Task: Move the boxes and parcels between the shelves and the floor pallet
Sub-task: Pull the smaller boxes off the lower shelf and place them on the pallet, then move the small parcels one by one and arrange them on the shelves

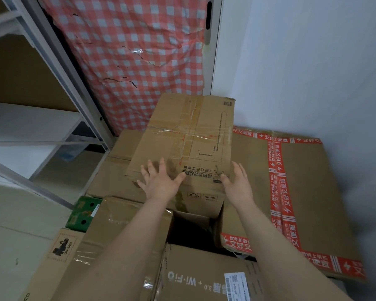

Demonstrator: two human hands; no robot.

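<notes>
Two bare hands reach the brown cardboard box crossed with clear tape (189, 140), which sits atop the stack of cartons, far of centre. The left hand (161, 181) lies flat on the box's near top edge with its fingers splayed, gripping nothing. The right hand (237, 183), fingers straight, rests at the near right corner. A large flat carton with red printed tape (308, 192) lies to the right, and a grey metal shelf frame (59, 68) stands far left.

checked red cloth (135, 51) hangs beside white wall (313, 61).
</notes>
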